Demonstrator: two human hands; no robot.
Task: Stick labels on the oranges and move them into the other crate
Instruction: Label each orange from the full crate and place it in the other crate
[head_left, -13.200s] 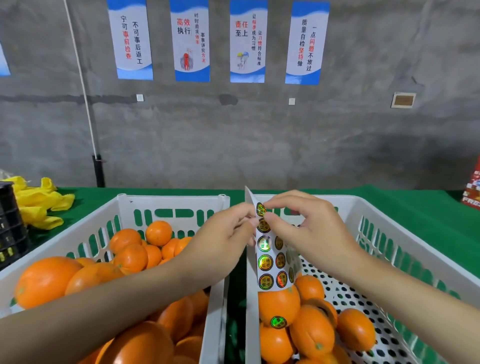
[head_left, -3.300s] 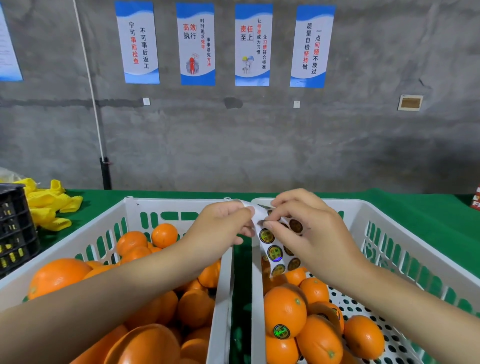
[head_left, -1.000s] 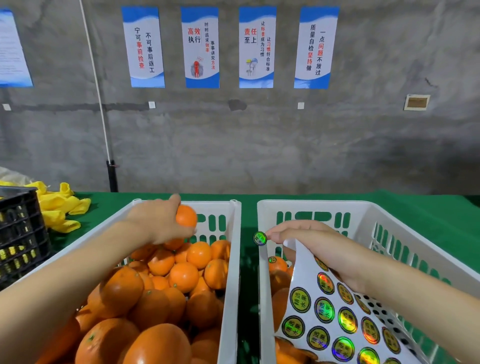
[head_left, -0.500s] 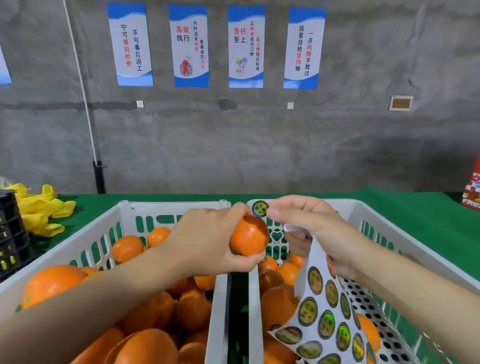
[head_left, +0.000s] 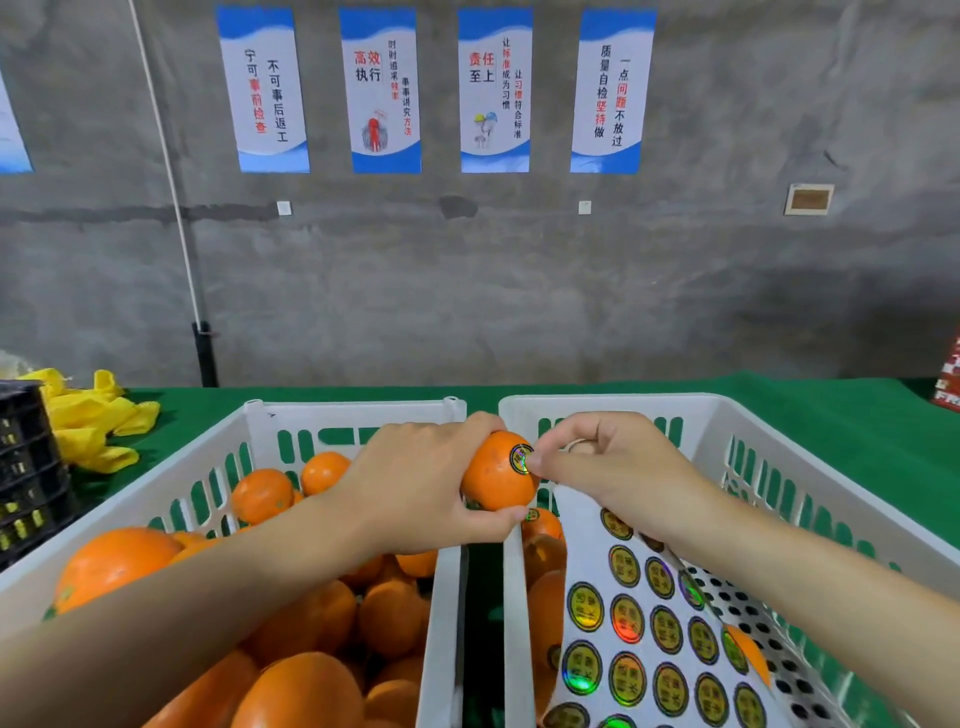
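Saw the left crate (head_left: 353, 410) on the green tabletop (head_left: 831, 431), piled full of oranges (head_left: 262, 493). Saw the left hand (head_left: 415, 488) wrapped tight round one orange (head_left: 493, 478), held up over the gap between both crates. Saw a round label (head_left: 521, 458) on it, pressed by a fingertip of the right hand (head_left: 608, 467). Saw that hand's other fingers curled on a sticker sheet (head_left: 649, 623), hung down into the right crate (head_left: 727, 415) over a few more oranges (head_left: 543, 551).

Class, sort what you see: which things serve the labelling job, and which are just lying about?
In use: held orange, label, sticker sheet, left crate, right crate, left hand, right hand.
Lying about: yellow cloths, black crate, wall posters, red box.
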